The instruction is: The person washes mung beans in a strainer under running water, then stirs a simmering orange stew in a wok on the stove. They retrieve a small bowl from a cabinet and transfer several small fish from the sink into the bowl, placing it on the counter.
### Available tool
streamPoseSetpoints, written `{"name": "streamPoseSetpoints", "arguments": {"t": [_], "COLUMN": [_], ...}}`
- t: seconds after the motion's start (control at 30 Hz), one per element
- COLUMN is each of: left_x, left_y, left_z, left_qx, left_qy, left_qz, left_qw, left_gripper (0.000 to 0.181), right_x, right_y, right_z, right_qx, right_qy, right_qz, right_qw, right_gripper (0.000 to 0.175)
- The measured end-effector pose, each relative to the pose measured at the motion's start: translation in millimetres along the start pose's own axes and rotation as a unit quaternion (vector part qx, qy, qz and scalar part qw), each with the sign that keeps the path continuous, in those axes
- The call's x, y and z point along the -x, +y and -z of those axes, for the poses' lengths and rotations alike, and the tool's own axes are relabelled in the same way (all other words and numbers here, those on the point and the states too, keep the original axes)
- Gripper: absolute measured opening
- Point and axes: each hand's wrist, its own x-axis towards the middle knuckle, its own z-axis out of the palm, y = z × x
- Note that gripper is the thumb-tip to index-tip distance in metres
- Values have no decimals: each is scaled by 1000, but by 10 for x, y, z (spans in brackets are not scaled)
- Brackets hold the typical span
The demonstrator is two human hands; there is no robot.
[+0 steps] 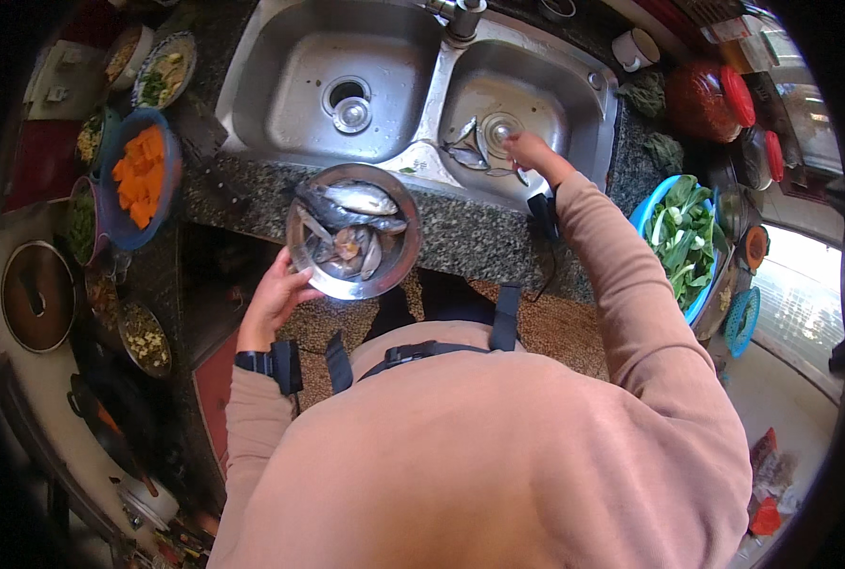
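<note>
My left hand [280, 290] grips the rim of a round metal bowl [407, 206] at the front edge of the counter. Inside it lie larger silvery fish [360, 197] and several small ones. Over the right basin [547, 92] of the double sink, my right hand [530, 153] reaches down beside the drain strainer [501, 131]. A small fish [521, 176] shows just below its fingers; whether they hold it, I cannot tell. Several more small fish [467, 158] lie left of the drain.
The left basin [280, 107] has a drain. Left on the counter stand a blue bowl [172, 192] of orange chunks and several food dishes. At right are a blue basin [639, 206] of leafy greens, red-lidded jars [703, 103] and a mug [634, 50]. The faucet [464, 21] stands behind the sink.
</note>
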Motion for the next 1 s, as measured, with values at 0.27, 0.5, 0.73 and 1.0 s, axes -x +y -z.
{"name": "streamPoseSetpoints", "arguments": {"t": [0.27, 0.5, 0.73, 1.0], "left_x": [7, -1, 3, 9], "left_y": [64, 63, 75, 109], "left_z": [-87, -71, -82, -111], "left_qx": [-11, -15, -18, -14], "left_qy": [51, 51, 62, 60], "left_qz": [33, 38, 52, 52], "left_qw": [998, 998, 997, 997], "left_gripper": [54, 56, 53, 55], "right_x": [-325, -81, -147, -316], "right_y": [811, 311, 163, 1], "right_z": [-505, -207, -363, -523], "right_qx": [120, 108, 97, 169], "right_qy": [30, -72, 16, -62], "right_qz": [-156, -31, 146, 181], "right_qw": [980, 991, 984, 967], "right_gripper": [22, 11, 32, 33]}}
